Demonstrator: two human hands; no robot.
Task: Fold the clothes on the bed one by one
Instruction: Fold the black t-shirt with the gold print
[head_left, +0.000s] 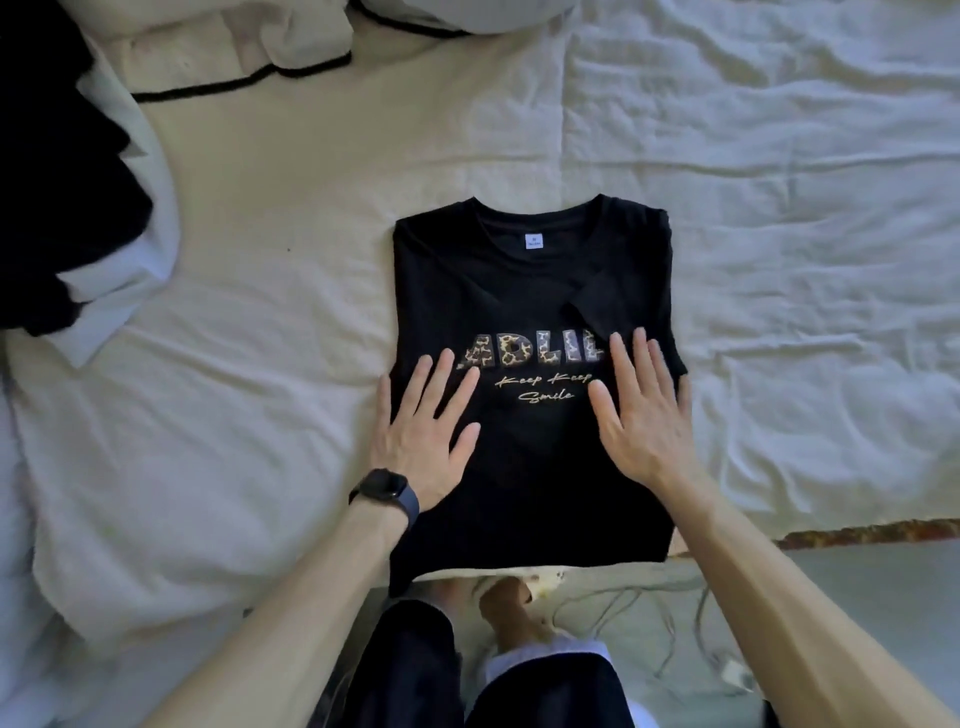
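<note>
A black T-shirt (530, 291) with leopard-print letters and gold script lies flat on the bed (779, 260), its sides folded in to a narrow rectangle and the collar pointing away from me. My left hand (423, 431), a dark watch on its wrist, rests flat on the shirt's left half with fingers spread. My right hand (641, 410) lies flat on the right half, fingers straight. Neither hand grips the cloth. The shirt's lower hem hangs a little over the bed's near edge.
A pile of black and white clothes (67, 218) lies at the left. White cloth with black trim (234, 57) is bunched at the top left. Wrinkled white sheets spread to the right. Below the bed's edge are my legs, the floor and cables (691, 639).
</note>
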